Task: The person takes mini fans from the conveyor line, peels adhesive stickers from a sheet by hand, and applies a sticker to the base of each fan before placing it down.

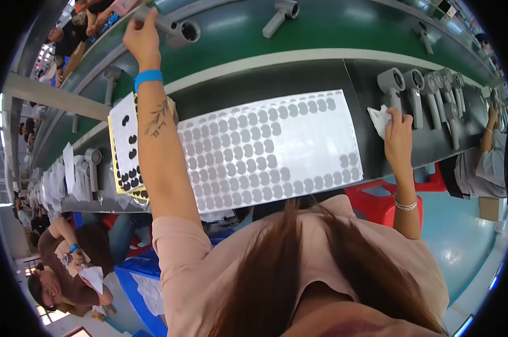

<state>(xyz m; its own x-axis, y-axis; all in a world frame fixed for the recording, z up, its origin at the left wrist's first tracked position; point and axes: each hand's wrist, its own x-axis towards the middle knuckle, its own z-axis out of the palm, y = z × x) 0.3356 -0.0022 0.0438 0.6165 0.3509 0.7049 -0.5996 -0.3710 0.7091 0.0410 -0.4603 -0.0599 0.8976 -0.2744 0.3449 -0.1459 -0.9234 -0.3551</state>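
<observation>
My left hand (142, 40) is stretched far forward over the green conveyor belt, its fingers closed round the handle end of a grey hair-dryer-shaped device (190, 32). That device has a round, dark-mouthed head. At the right, my right hand (399, 137) pinches a crumpled white cloth or paper (378, 120). It is beside the handle of another grey hair-dryer-shaped device (391, 81), and whether it touches that handle I cannot tell. Between my arms lies a white sheet (316, 135) with rows of grey rounded stickers, some gone from the middle rows.
Several more grey devices (432, 84) stand in a group at the right. Another device (280, 17) lies on the belt (231, 56). Left of my forearm is a stack of sheets with black stickers (125, 132). A co-worker (69, 258) sits at the lower left, near a red stool (377, 199) at right.
</observation>
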